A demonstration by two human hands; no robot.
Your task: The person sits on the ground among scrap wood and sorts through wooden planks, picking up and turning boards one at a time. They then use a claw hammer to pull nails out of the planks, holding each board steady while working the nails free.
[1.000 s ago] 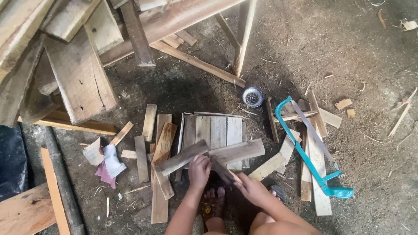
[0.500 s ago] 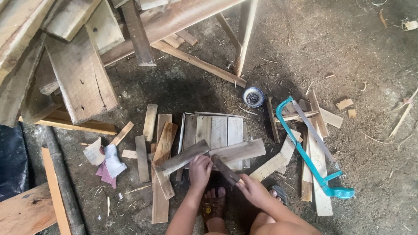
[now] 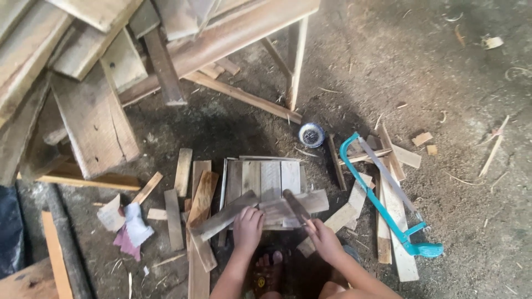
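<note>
Left hand (image 3: pixel 247 226) is down on the grey plank (image 3: pixel 224 216), fingers curled over its near end and gripping it where it lies slanted across the row of short boards (image 3: pixel 263 180). Right hand (image 3: pixel 324 241) is closed around a thin dark tool (image 3: pixel 296 206) that angles up onto the second plank (image 3: pixel 293 205), which lies crosswise over the same boards. The two hands sit near each other, not touching, with a sandalled foot (image 3: pixel 269 271) on the dirt floor (image 3: pixel 443 72) just below them.

Moving outward: to the left, loose slats (image 3: pixel 183 171) lie scattered on the floor, and beyond them a crumpled scrap of white and pink cloth (image 3: pixel 130 230). To the right, a turquoise-framed hacksaw (image 3: pixel 382 202) rests on a jumble of pale offcuts (image 3: pixel 396 210). Just above the boards sits a small round tin (image 3: pixel 311 134). Along the far left of the floor, big weathered timbers (image 3: pixel 94 116) are piled up, with a long beam (image 3: pixel 221 39) leaning across the top.
</note>
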